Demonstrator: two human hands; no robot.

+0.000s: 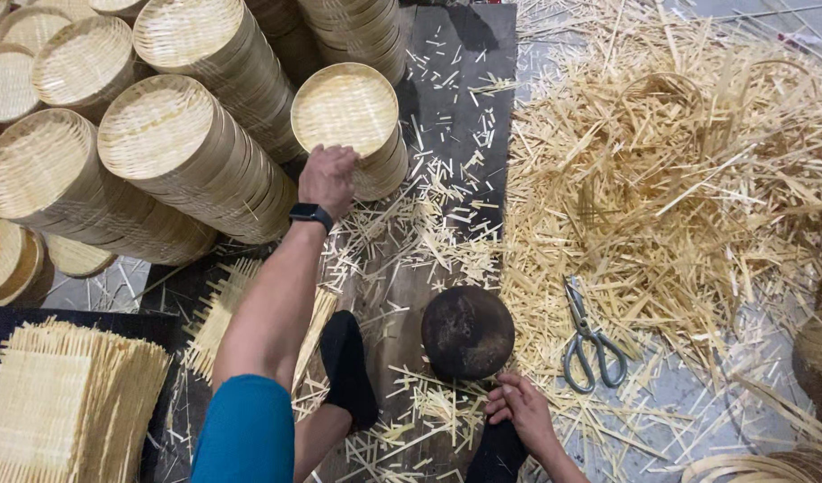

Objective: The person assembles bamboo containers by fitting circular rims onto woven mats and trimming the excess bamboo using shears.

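The left hand (328, 179) reaches forward and rests on the near rim of a round woven bamboo tray (344, 108), its fingers curled over the edge and gripping it. That tray lies on top of a short stack of like trays (384, 170), which leans against the taller tilted stacks of trays (187, 152) that fill the upper left of the floor. A black smartwatch (310, 213) sits on the left wrist, and a blue sleeve (247, 429) covers the upper arm.

The right hand (521, 407) lies low near the bottom edge, fingers loosely bent and holding nothing, touching the scraps just beside a dark round wooden block (467, 332). A pair of grey scissors (590, 344) lies to the right of the block, on the edge of a wide heap of bamboo strips (679, 179). A dark board (455, 98) strewn with short offcuts runs under both hands. At lower left sits a pile of square woven mats (62, 402). A foot in a black sock (346, 367) rests on the board between the arms.
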